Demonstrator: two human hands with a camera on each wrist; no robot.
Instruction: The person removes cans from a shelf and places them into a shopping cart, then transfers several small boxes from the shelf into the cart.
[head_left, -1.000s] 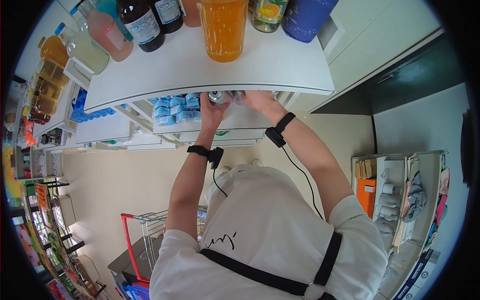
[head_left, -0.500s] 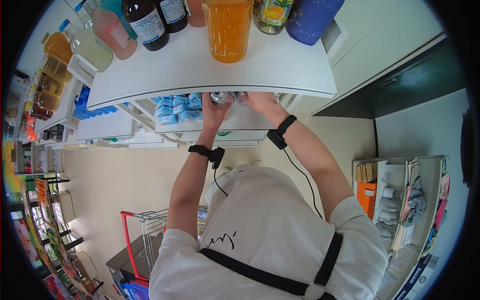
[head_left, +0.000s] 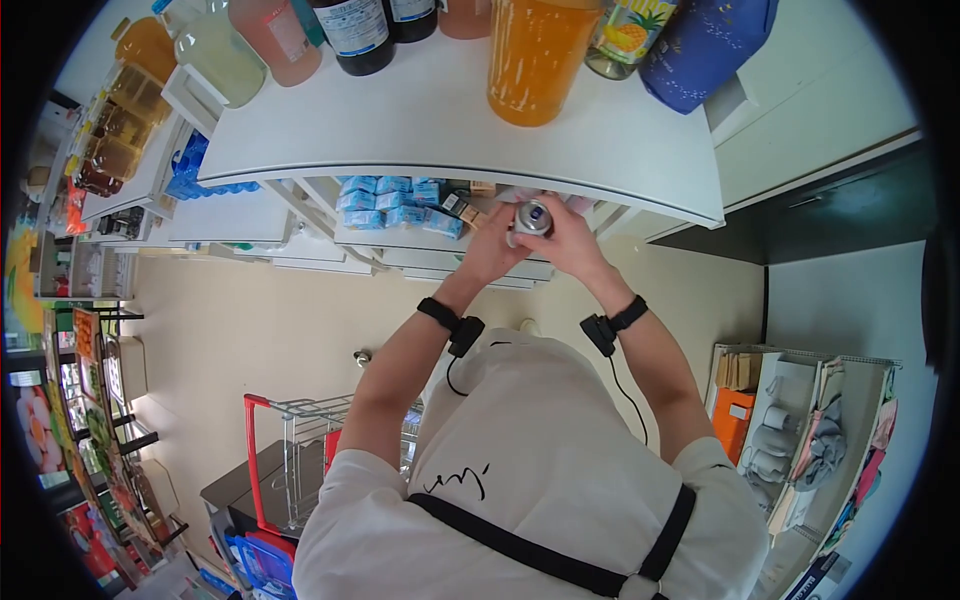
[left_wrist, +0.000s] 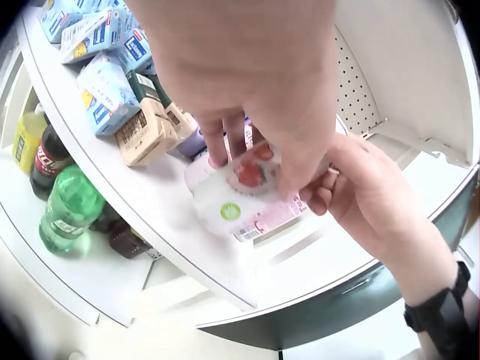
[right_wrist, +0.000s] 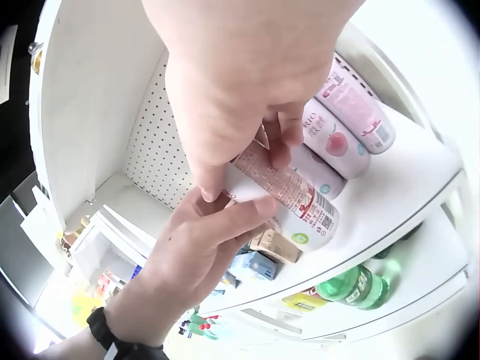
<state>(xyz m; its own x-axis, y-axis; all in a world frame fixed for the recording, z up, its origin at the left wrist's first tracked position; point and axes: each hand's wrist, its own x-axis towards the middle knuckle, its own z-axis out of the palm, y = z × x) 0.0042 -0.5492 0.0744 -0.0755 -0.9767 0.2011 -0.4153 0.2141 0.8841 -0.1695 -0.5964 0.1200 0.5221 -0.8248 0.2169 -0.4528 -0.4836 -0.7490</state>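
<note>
A white and pink can with a strawberry picture [left_wrist: 251,176] [right_wrist: 304,214] is held between both hands near the shelf edge, its silver top [head_left: 533,217] facing up in the head view. My left hand [head_left: 490,250] grips one side, its thumb lying along the can in the right wrist view. My right hand [head_left: 574,242] grips the other side near the top, fingers curled round it. Pink and lilac cans [right_wrist: 335,141] stand beside it on the shelf. Small blue cartons [head_left: 405,216] and a tan carton [left_wrist: 146,135] are left of the hands.
Above is a white shelf [head_left: 450,150] with an orange drink container [head_left: 540,65] and several bottles. Below, a green bottle [left_wrist: 71,210] stands on a lower shelf. A cart with a red handle [head_left: 255,460] is at lower left, and a rack [head_left: 790,440] at lower right.
Both hands have drawn back from under the upper shelf with the can, closer to the body and together. The head view has shifted, and the tan carton beside the blue ones now shows.
</note>
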